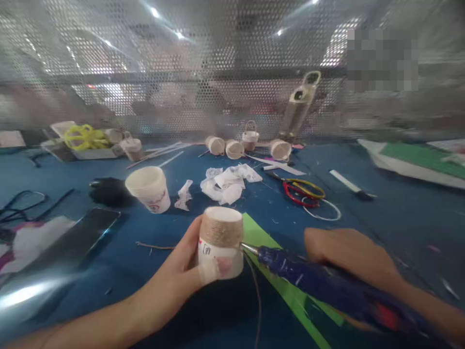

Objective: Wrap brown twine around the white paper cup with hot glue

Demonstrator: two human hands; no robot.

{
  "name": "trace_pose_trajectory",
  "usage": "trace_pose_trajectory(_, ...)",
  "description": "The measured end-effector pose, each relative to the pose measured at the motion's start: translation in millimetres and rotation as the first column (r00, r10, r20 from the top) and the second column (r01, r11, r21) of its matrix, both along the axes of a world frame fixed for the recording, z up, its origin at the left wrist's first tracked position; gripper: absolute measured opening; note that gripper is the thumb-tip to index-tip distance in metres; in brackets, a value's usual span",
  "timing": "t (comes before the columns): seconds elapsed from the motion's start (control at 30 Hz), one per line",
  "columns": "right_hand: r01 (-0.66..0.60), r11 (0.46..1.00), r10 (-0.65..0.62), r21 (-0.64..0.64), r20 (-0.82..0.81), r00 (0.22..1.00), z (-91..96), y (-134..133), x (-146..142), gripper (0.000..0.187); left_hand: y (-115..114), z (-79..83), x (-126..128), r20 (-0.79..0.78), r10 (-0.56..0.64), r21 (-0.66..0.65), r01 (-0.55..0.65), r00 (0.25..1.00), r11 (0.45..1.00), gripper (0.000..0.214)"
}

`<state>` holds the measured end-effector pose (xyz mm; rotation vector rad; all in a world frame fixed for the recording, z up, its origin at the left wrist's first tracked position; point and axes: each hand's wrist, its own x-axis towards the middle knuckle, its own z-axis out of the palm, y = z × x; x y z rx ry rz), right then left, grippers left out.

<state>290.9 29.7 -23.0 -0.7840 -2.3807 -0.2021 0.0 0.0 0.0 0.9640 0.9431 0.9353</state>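
My left hand (192, 266) is wrapped round a white paper cup (221, 252), with tape on the thumb. Brown twine (221, 230) is wound in a band round the upper part of the cup, and its loose end hangs down at the right. In my right hand (348, 252) is a blue hot glue gun (308, 278), gripped from behind. Its metal nozzle touches or nearly touches the cup's right side, at the lower edge of the twine. Under the gun lies a strip of green paper (269, 242).
Stacked paper cups (148, 189) stand at left, near a phone (83, 235). Crumpled white tissue (230, 182) lies ahead. Scissors (303, 191) with red and yellow handles and a white marker (348, 183) are at right. Several twine-covered cups (234, 149) and a bottle (300, 106) line the back.
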Motion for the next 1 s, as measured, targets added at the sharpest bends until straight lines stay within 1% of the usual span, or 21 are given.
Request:
trace_pose_trajectory(0.17, -0.028, 1.000, 0.028, -0.007, -0.012, 1.000, 1.2, 0, -2, 0.029, 3, 0.2, 2, -0.012, -0.014, 0.025, 0.014, 1.000, 1.000, 0.059)
trace_pose_trajectory(0.37, -0.028, 0.999, 0.028, -0.020, -0.005, 1.000, -1.2, -1, -2, 0.028, 2, 0.4, 3, -0.017, -0.012, 0.028, 0.013, 1.000, 1.000, 0.059)
trace_pose_trajectory(0.57, -0.023, 0.999, 0.023, -0.029, 0.010, 1.000, 1.0, -2, -4, 0.030, 4, -6.2, -2, -0.012, -0.048, 0.053, 0.048, 0.999, 0.997, 0.066)
trace_pose_trajectory(0.77, -0.040, 0.999, 0.040, -0.027, 0.034, 0.999, 4.0, 0, -3, 0.033, 6, -9.0, -5, -0.005, -0.086, 0.082, 0.086, 0.996, 0.993, 0.064)
trace_pose_trajectory(1.0, -0.005, 1.000, 0.005, -0.009, -0.031, 0.999, 5.3, -6, -6, 0.028, 7, -9.7, -9, -0.015, -0.088, 0.070, 0.089, 0.996, 0.994, 0.065)
